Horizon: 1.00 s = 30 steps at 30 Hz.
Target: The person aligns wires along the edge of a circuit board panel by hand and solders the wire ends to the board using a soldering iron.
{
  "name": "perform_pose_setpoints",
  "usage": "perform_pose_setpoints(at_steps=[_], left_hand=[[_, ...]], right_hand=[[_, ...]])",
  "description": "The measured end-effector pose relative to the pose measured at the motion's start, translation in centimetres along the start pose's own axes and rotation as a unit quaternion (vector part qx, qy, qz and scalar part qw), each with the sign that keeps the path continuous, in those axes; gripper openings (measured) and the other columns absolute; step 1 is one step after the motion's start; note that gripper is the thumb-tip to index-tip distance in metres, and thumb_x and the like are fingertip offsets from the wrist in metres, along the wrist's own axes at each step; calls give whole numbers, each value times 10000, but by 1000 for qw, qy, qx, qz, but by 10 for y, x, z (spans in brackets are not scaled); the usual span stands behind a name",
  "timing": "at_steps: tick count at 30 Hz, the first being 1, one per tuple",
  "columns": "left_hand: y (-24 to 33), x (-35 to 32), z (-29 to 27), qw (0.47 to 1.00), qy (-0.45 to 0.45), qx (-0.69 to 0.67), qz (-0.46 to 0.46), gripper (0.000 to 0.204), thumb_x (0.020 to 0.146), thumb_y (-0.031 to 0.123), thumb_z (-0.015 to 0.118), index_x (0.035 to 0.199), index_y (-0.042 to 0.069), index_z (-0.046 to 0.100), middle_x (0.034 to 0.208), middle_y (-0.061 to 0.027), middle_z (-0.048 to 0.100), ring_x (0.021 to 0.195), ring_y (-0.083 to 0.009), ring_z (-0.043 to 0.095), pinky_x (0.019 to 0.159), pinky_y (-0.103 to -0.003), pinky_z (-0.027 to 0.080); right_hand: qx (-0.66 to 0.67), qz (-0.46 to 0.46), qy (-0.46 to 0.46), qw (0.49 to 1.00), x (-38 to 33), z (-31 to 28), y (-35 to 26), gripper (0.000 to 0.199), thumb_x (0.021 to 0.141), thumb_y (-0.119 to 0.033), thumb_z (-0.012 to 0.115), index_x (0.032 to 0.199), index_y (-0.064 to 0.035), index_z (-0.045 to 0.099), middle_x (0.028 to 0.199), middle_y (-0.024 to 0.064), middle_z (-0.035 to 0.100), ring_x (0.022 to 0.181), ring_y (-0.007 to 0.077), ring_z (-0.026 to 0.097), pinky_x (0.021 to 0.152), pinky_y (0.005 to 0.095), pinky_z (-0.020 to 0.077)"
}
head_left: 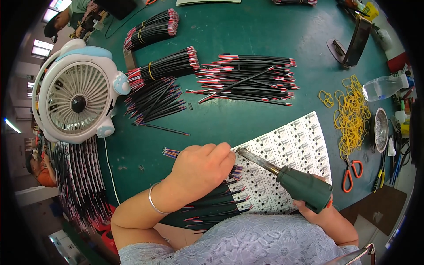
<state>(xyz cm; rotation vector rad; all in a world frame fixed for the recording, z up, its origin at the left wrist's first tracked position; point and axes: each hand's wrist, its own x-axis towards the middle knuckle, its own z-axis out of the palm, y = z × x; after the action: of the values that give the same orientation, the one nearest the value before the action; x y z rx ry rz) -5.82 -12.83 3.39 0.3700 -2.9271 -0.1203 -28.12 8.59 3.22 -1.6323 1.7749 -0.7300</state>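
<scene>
My left hand (201, 167), with a bangle on its wrist, is closed round a bunch of short black cables (170, 152) whose coloured ends stick out on both sides. Its fingertips pinch together at the edge of a white circuit board panel (289, 150), close to the metal tip of a green soldering gun (304, 189). My right hand (314, 213) grips that gun from below; most of its fingers are hidden behind the body. Several black cables (216, 201) lead off the panel's left edge toward my lap.
Loose cables (251, 79) and banded cable bundles (165, 66) lie across the green table (265, 35). A white fan (77, 97) stands left. On the right are yellow rubber bands (351, 115), orange-handled scissors (352, 172), a bottle (386, 87), a metal dish (380, 130) and a phone (357, 42).
</scene>
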Motion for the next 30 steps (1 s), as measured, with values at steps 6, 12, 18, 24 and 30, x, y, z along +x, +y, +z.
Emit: perform_pose_setpoints(at_steps=[6,12,18,24,30], left_hand=[[0,1,-1,1000,-6,-1,2,71,684,121,620,740,101,580,714,-3,439,585,-112,515,467,-264,426],[3,2,-5,1000,-15,5,6,72,672,126,618,714,105,563,706,-6,429,580,-110,510,468,-258,428],[6,0,-10,993,58,-103,3,140,688,112,627,824,86,607,740,-22,479,586,-168,522,474,-304,429],[35,-8,-23,964,56,-161,-203,358,616,42,711,949,86,587,866,-87,550,635,-277,572,533,-376,466],[40,-24,13,984,36,-100,-145,251,659,20,650,895,96,609,814,-66,534,611,-238,564,503,-349,452]], right_hand=[[-4,-7,-13,1000,4,-4,-4,340,699,-184,741,1029,-138,670,1006,88,665,930,298,635,836,378,506],[79,22,10,997,-11,-3,3,305,752,-141,686,1038,-44,647,958,85,668,870,244,663,756,366,529],[361,138,91,918,-4,-3,-6,694,845,-488,604,1328,-24,422,1090,120,612,581,165,596,518,272,492],[383,90,81,916,-14,-4,-1,404,886,-207,589,1231,-6,530,956,85,641,704,139,629,625,292,516],[135,11,17,991,-11,-11,1,256,797,-134,648,1034,-38,664,991,107,678,861,253,667,742,358,515]])
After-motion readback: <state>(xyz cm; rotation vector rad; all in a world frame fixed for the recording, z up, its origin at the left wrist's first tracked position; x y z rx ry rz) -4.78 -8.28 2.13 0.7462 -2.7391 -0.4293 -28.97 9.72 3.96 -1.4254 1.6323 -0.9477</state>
